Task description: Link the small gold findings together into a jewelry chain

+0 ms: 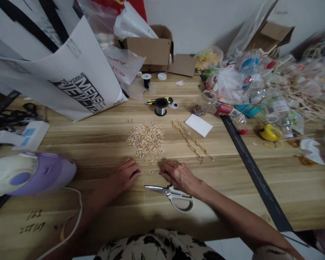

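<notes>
A thin chain (pixel 151 172) with a small ring at its middle stretches level between my hands, close to the table top. My left hand (pixel 126 173) pinches one end of it, fingers closed. The other end is in the closed fingers of my right hand (pixel 180 174). Just beyond them lies a heap of small gold and clear beads (pixel 146 139). Grey-handled scissors (pixel 176 196) rest below my right hand, blades pointing left. Two gold chains (pixel 191 141) lie on the table beyond my right hand.
Behind the heap stand a spool of wire (pixel 161 107) and a yellow-black cutter (pixel 151 101). A white card (pixel 198 125) and a jar of beads (pixel 206 103) lie right. A purple-white appliance (pixel 48 173) with a cord sits left, near a large paper bag (pixel 78 79). Plastic bottles (pixel 256 83) crowd the right.
</notes>
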`<state>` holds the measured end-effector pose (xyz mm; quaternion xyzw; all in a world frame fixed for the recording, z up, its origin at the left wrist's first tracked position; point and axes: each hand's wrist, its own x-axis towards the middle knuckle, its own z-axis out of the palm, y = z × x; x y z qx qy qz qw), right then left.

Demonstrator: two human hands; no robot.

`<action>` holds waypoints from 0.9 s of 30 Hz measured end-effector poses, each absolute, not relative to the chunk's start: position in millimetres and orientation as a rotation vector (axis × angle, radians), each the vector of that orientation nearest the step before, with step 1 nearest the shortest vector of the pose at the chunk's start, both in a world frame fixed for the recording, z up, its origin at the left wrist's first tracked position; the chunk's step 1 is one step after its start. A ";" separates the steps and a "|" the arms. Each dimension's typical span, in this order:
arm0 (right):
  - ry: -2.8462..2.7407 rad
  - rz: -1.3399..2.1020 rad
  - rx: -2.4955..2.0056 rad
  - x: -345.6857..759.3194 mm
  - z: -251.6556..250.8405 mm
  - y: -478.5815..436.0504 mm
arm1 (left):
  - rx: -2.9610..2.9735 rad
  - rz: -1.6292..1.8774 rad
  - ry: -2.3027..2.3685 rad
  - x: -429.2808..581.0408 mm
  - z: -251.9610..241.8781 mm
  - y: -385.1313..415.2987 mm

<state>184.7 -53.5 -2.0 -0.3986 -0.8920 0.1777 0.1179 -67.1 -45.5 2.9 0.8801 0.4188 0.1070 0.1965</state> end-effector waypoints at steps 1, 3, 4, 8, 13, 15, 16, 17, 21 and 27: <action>-2.602 0.525 -1.170 184.4 -2.9 -53.6 | 2.463 0.289 1.179 -67.3 3.5 -45.2; -2.589 0.540 -1.175 183.7 -4.0 -53.6 | 2.465 0.263 1.194 -67.4 4.9 -44.6; -2.585 0.546 -1.172 183.4 -4.2 -53.5 | 2.468 0.248 1.200 -67.4 5.8 -44.4; -2.596 0.561 -1.139 183.0 -2.6 -52.9 | 2.471 0.152 1.234 -67.0 12.1 -44.1; -2.599 0.584 -1.121 183.3 1.2 -52.7 | 2.456 0.048 1.296 -57.9 30.9 -45.6; -2.601 0.587 -1.134 183.1 1.7 -52.8 | 2.430 0.113 1.314 -47.7 37.4 -46.3; -2.605 0.587 -1.143 182.9 1.8 -52.9 | 2.399 0.172 1.301 -41.2 39.0 -46.4; -2.612 0.586 -1.152 182.7 1.9 -53.0 | 2.361 0.216 1.255 -34.1 39.2 -46.5; -2.648 0.590 -1.193 182.4 4.1 -53.7 | 2.176 0.395 1.124 -6.6 26.7 -45.5; -2.691 0.581 -1.221 182.7 10.8 -54.6 | 1.877 0.491 1.104 4.6 -5.9 -44.0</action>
